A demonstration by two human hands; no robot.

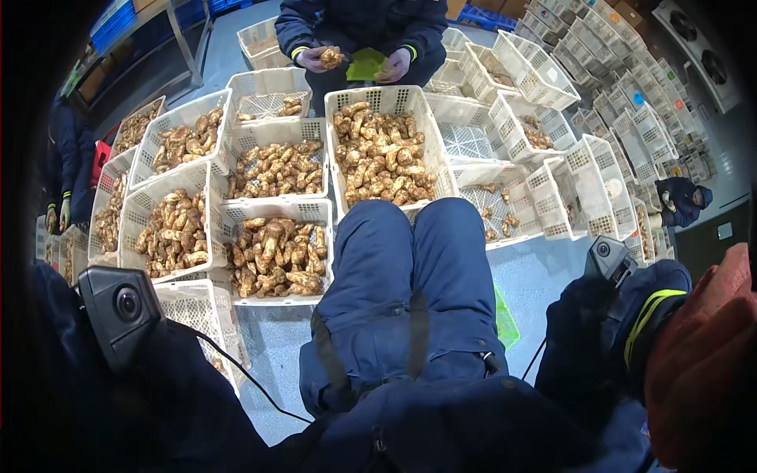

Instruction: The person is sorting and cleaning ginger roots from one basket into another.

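Both my forearms are raised at the sides in dark blue sleeves, each with a small black camera strapped on. My left hand is out of sight beyond the left camera [126, 306]. Near the right camera [609, 257], a cuff with a yellow-green stripe leads to a large reddish shape [698, 366], which may be my right hand; no fingers show on it. Neither hand is seen holding anything. Between my knees and a person opposite stands a white crate [445, 167] heaped with brown-and-cream mushrooms [382, 154].
More mushroom-filled crates [272, 206] stand at the left. Sparsely filled crates [516, 173] are at the right, with tall crate stacks [623, 87] behind. The person opposite holds a mushroom [331, 58] near a green tray-like thing [367, 65]. Green mesh [505, 319] lies beside my leg.
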